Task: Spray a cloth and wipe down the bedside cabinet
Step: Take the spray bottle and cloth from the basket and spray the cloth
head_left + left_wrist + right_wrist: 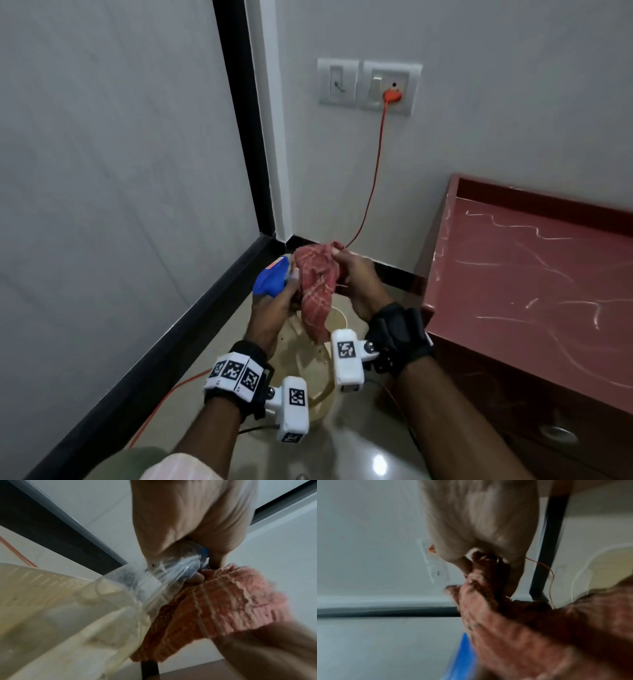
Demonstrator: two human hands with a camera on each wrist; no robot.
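A spray bottle with a blue head [272,277] and a clear body of yellowish liquid [72,612] is gripped at the neck by my left hand [274,305]. Its nozzle points right, close against a red checked cloth [317,287]. My right hand [356,277] pinches the cloth's top edge, and the rest hangs down between my hands. The cloth [223,605] fills the lower right of the left wrist view. In the blurred right wrist view the cloth [513,622] hangs from my fingers. The reddish bedside cabinet [527,284] stands to the right, its top streaked with white marks.
An orange cable [373,178] runs from a wall socket [390,87] down to the floor behind my hands. A black skirting board [164,346] lines the wall on the left. The cabinet drawer has a round metal knob [556,433].
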